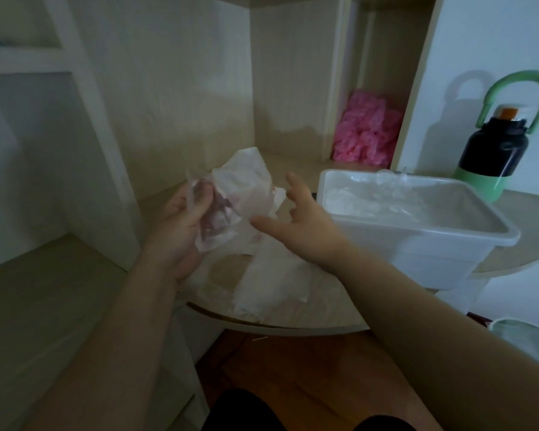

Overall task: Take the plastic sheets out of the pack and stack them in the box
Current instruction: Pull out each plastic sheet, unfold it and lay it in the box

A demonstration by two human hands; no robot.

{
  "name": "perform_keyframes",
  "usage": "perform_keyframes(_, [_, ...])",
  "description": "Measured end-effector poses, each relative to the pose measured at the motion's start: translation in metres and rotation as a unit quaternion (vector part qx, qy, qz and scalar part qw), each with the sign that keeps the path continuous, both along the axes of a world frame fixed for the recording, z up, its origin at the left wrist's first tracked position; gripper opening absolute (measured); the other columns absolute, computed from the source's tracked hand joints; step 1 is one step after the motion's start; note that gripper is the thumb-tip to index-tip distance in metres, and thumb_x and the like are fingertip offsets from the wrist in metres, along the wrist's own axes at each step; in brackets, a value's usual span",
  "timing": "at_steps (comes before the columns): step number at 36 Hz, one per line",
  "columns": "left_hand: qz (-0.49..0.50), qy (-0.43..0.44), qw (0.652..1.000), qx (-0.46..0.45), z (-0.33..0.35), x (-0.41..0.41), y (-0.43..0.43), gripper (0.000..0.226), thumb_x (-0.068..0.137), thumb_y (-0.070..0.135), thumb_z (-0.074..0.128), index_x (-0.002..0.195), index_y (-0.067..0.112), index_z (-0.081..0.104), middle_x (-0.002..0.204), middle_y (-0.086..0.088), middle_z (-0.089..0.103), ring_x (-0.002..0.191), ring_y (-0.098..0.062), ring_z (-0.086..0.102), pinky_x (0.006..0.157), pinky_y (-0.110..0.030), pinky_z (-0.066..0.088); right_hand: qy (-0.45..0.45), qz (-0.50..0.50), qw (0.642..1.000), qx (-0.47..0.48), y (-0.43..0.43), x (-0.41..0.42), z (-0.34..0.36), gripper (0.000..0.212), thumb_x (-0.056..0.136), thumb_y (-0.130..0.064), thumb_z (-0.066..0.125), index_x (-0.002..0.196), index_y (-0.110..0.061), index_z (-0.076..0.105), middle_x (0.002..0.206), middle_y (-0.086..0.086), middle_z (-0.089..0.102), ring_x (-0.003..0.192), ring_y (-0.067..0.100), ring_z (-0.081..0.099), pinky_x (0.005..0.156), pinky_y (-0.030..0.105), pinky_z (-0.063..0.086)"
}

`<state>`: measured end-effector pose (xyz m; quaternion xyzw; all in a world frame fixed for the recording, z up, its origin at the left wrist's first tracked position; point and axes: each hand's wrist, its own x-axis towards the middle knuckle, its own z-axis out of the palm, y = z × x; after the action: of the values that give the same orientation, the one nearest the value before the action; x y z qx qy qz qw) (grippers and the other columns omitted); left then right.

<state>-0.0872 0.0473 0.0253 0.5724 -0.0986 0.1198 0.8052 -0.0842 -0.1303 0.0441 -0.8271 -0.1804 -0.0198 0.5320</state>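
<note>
At the far left, pale shelves [44,62] with a matte, faintly grained surface step down toward the curved worktop [318,315], which has a light wood look and a rounded front edge.

The left hand [176,231] is held over the worktop's left end. Its fingers and thumb are curled tight round the pack [246,185], a crumpled pouch of thin, milky film. Dark red print shows through the film where the fingers pinch it. The pack's loose upper part stands up above and to the right of the hand, creased and soft-edged.

Below both hands, a long sheet [262,281] of the same cloudy plastic lies flat on the worktop, wrinkled, running toward the front edge.

The right hand [302,222] hangs in the air just right of the pack, fingers spread apart and slightly bent, gripping nothing. Its lowest finger points at the pack's lower edge; whether it touches the film I cannot tell.

Behind, in a narrow alcove, sits a heap of bright pink crinkled plastic [364,132].

Just right of the right hand stands the box [433,259], a rectangular tub of white translucent plastic with a rolled rim and rounded corners. Glossy clear sheets [371,203] lie inside it, rumpled near the back.

Beyond the box stands a bottle [492,150], with a smooth black body, pale green base and a green loop handle.
</note>
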Motion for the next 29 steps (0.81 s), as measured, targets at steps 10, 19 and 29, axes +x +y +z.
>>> perform_keyframes(10, [-0.082, 0.041, 0.995, -0.040, 0.018, 0.018, -0.002, 0.038, 0.093, 0.025, 0.052, 0.064, 0.019, 0.076, 0.068, 0.007, 0.069, 0.064, -0.002, 0.065, 0.065, -0.018, 0.055, 0.105, 0.041, 0.981, 0.159, -0.012, 0.025, 0.027, 0.057, 0.073, -0.033, 0.078, 0.121, -0.008, 0.060, 0.107, 0.008, 0.068, 0.093, 0.020, 0.064, 0.075, 0.029, 0.048])
perform_keyframes(19, [0.113, 0.073, 0.991, 0.004, 0.032, 0.059, -0.017, 0.013, 0.094, 0.016, 0.054, 0.099, 0.005, 0.059, 0.079, -0.007, 0.062, 0.062, -0.009, 0.059, 0.051, -0.020, 0.045, 0.025, -0.080, 0.975, 0.204, -0.048, 0.030, 0.052, 0.023, 0.089, -0.014, 0.062, 0.067, -0.009, 0.062, 0.059, 0.003, 0.061, 0.049, 0.010, 0.058, 0.048, 0.025, 0.052])
perform_keyframes(29, [0.270, -0.170, 0.915, 0.247, 0.062, 0.037, -0.094, 0.017, 0.092, 0.016, 0.057, 0.105, 0.027, 0.057, 0.089, 0.020, 0.059, 0.076, 0.013, 0.054, 0.072, -0.005, 0.040, 0.049, -0.309, 0.950, -0.015, -0.142, 0.067, 0.050, 0.023, 0.088, -0.020, 0.056, 0.067, -0.015, 0.047, 0.072, 0.006, 0.052, 0.055, 0.014, 0.045, 0.050, 0.024, 0.041])
